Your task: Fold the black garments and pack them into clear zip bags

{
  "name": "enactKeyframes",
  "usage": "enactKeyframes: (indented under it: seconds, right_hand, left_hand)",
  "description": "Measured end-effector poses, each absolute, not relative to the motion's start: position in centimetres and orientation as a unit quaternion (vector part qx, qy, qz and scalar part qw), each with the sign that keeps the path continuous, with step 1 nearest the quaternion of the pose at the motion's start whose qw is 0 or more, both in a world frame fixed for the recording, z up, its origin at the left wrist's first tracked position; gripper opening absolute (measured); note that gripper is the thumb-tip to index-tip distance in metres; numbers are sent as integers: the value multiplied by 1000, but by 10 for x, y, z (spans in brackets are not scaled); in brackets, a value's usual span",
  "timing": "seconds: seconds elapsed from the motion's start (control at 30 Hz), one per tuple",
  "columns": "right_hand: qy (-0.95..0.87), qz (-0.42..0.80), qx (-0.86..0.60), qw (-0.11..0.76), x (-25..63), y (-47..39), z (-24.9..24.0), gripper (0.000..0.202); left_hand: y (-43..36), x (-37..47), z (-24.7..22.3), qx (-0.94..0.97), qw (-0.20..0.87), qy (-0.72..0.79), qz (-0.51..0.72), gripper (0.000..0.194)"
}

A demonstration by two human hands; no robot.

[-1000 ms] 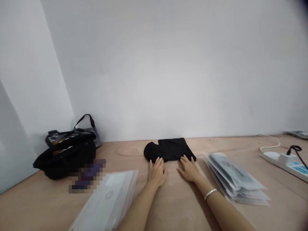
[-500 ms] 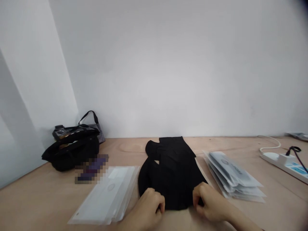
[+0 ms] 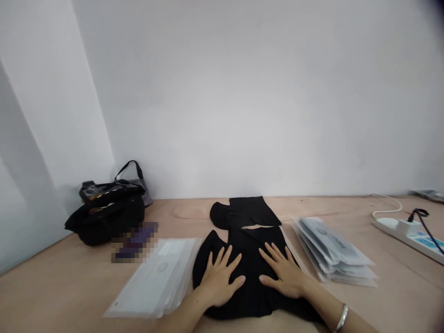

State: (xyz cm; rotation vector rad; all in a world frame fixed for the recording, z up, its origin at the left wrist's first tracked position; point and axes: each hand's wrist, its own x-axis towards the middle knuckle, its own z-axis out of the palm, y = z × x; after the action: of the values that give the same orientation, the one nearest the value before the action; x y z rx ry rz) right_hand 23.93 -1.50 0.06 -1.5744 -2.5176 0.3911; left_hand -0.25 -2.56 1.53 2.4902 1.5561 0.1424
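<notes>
Fingers point(image 3: 226, 257) of the left hand point(image 3: 218, 283) are spreading open, palm down, and are pressing flat on the near black cloth point(image 3: 251, 259). Right hand point(image 3: 287, 277) is doing likewise: digits fanning out, nothing being gripped, thumb pointing toward the left thumb, silver bracelet point(image 3: 342, 318) circling the wrist. Near black cloth is lying on the wooden surface point(image 3: 256, 326), centre front, its rounded part curving out at left, lower right portion running under the right forearm. Far black cloth point(image 3: 255, 211) is lying just beyond, toward the wall point(image 3: 243, 92), its own rounded part also facing left; a thin strip of surface is showing between part of the two edges. Clear plastic sleeves point(image 3: 149, 282) are lying in a flat, staggered stack beside the left forearm. Filled plastic packets point(image 3: 333, 245), dark print showing on top, are sitting in a loose stack right of the cloths. Pixelated purple item point(image 3: 138, 240) is resting between sleeves and black bag point(image 3: 104, 222); striped bag point(image 3: 147, 190) is leaning behind that, by the wall. Power strip point(image 3: 412, 238) is lying far right, white cord point(image 3: 388, 211) curving behind it, black cable point(image 3: 428, 231) trailing from a white plug point(image 3: 408, 226).
</notes>
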Motion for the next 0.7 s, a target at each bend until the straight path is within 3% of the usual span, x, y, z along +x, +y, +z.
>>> enactKeyframes:
  seconds: [0.3,0.47,0.7]
  right_hand:
    - [-842,125,-519,77,242,-33,0,71]
    - [-830,104,-538,105,236,-7,12,68]
    - [-767,101,-631,54,237,30,-4,78]
  left_hand:
    - [-51,-7,25,838,138,526,37,60]
    - [-25,15,30,847,101,518,62,58]
    - [13,31,7,809,78,581,48,76]
